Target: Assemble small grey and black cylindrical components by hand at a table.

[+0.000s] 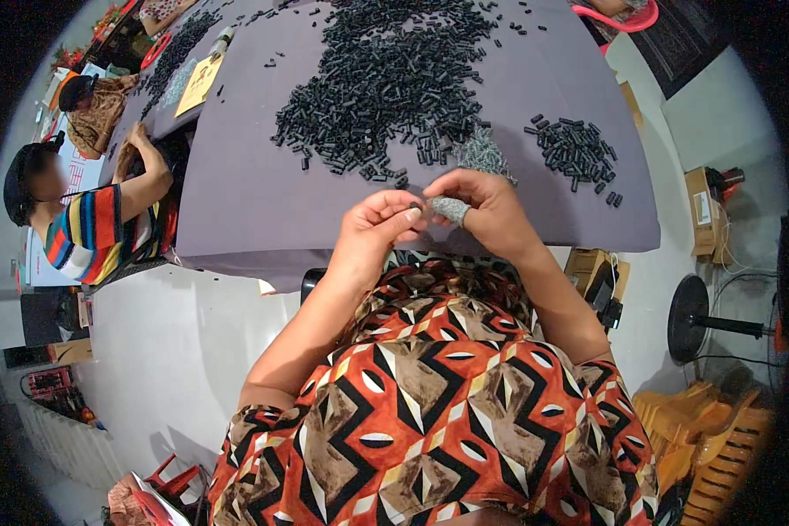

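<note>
At the near table edge, my left hand [375, 226] pinches a small black piece [415, 207] between thumb and fingers. My right hand [491, 210] meets it from the other side, thumb and index finger drawn together. A grey wrap [450, 209] covers the right thumb. Whatever lies between the right fingertips is too small to make out. Just beyond that hand sits a small heap of silvery-grey bits [485, 153], perhaps metal. A large pile of short black cylinders [386, 88] spreads across the table, and a smaller pile of black cylinders [575, 149] lies to its right.
A grey-purple cloth covers the table [237, 175]. At the left, a person in a striped shirt [92, 232] works at the table, near a yellow sheet [199, 86]. On the right stand a cardboard box [703, 215], a black fan [688, 320] and stacked orange chairs [710, 438].
</note>
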A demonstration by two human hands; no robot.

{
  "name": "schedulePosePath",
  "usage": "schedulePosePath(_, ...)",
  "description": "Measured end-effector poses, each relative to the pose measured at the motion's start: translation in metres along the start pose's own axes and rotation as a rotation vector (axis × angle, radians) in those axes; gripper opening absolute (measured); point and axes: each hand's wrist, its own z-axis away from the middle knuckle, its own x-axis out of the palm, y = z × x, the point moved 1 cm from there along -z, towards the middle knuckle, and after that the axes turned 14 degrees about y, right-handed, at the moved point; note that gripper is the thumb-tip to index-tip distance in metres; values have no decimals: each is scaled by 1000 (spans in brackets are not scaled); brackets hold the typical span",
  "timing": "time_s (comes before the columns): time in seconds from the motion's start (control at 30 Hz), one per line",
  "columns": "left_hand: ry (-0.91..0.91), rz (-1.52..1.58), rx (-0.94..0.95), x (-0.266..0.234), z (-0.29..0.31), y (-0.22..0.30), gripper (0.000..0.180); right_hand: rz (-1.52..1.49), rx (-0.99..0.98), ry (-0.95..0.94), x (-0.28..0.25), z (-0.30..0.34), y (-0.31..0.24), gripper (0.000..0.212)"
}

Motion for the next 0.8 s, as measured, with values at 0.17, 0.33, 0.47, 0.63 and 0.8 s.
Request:
schedulePosePath(0.17, -69, 224, -123, -8, -4, -1, 20, -22, 32, 20, 2, 3, -4, 17)
schedulePosePath(0.33, -91, 384, -240, 0, -4, 0, 19, -40, -140, -10, 5, 2, 0, 15)
schedulePosePath(0.47, -93, 474, -296, -5, -7, -6, 10, 1, -58, -5, 8, 5, -5, 16)
schedulePosePath(0.63, -82, 499, -370, 0, -5, -10, 11, 37, -72, 86, 16, 10, -10, 18)
schedulePosePath(0.8, -97, 499, -369, 2, -5, -14, 10, 339, -349, 197, 18, 12, -19, 13)
